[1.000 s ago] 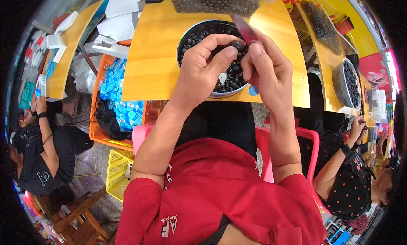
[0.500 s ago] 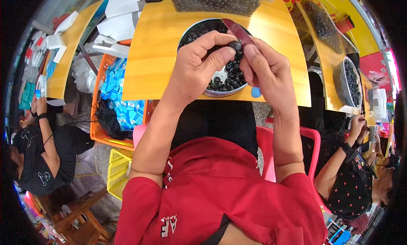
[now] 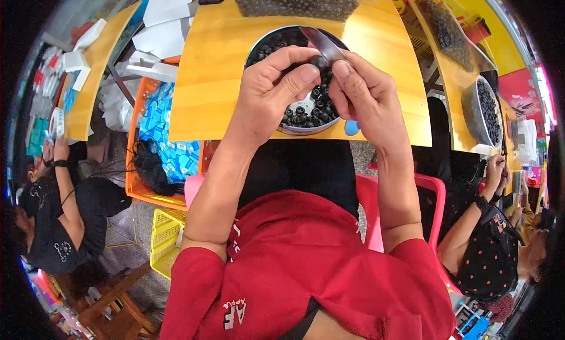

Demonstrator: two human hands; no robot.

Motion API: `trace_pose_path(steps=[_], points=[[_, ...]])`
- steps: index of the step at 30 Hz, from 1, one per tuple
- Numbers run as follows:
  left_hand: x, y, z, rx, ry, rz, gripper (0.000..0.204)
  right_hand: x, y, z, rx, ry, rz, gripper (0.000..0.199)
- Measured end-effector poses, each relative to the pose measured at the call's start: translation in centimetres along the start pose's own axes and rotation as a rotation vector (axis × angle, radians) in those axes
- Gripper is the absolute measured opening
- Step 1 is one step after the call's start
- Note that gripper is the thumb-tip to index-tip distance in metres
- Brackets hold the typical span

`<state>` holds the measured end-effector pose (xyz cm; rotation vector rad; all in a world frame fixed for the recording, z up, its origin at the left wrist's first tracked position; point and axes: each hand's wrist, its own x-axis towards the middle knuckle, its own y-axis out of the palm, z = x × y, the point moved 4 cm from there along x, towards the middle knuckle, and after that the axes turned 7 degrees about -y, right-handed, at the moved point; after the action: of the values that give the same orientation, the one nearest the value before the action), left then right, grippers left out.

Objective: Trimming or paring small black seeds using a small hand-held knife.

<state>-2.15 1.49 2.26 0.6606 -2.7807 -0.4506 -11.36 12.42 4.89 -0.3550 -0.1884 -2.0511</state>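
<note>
Over a round bowl [image 3: 254,52] of small black ring-like pieces [image 3: 318,109], my two hands meet. My left hand [image 3: 273,90] pinches a small round black piece [image 3: 318,61] between thumb and forefinger. My right hand [image 3: 365,93] is closed round a knife; its shiny blade [image 3: 322,44] points up and left, and the blue handle end [image 3: 352,128] shows below my fingers. The blade lies close beside the black piece; whether it touches cannot be made out. My right thumb rests along the lower part of the blade.
A clear tray of black pieces [image 3: 294,1] lies at the far side of the wooden table [image 3: 206,75]. An orange crate [image 3: 134,184] with blue packets and a yellow basket [image 3: 162,240] stand at left. Co-workers sit at both sides; another bowl [image 3: 474,113] is at right.
Both hands have shifted slightly left, still holding the piece and the knife. The blade has turned a little, from reddish to a bright silver glint.
</note>
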Motion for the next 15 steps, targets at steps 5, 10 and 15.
trace_pose_path(steps=[5, 10, 15], points=[[-0.02, 0.06, -0.05, -0.031, -0.017, 0.054, 0.021, 0.29, 0.41, 0.36, 0.069, 0.06, -0.083, 0.029], [-0.25, 0.18, -0.07, -0.037, -0.013, 0.028, 0.021, 0.63, 0.43, 0.09, 0.12, 0.095, -0.084, 0.028], [-0.1, 0.5, -0.14, -0.12, -0.054, -0.015, 0.022, 0.5, 0.41, -0.26, 0.202, 0.077, -0.049, 0.029]])
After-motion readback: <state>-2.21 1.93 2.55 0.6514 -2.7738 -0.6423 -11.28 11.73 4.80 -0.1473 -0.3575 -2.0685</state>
